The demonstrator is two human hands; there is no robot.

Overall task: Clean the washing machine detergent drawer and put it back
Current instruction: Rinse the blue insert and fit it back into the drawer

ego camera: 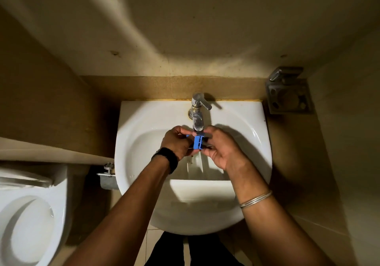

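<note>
Over a white glazed sink (144, 126), rounded at the front and squared at the back, two hands hold a small blue plastic piece (199, 141) just under the spout of a shiny chrome tap (197, 109). The piece is boxy, with ribs and small slots along its face. The left hand (176, 142) has its fingers curled round the left end of the piece, pinching it. The right hand (223, 147) grips the right end, thumb on top and fingers curled beneath. A thin stream of water falls from below the piece.

Lower in the basin lies a white plastic drawer (202, 190), a smooth rectangular tray with straight walls, well below the hands and touched by neither.

The left wrist wears a black band (167, 158) with a rough woven look; the right wrist wears a thin metal bangle (256, 199). A square steel holder (289, 95) with round holes is fixed to the wall at the right of the sink. A glossy white toilet (30, 220) with an oval lid stands at the lower left. The walls are dull beige tiles with rusty staining along the sink's back edge.
</note>
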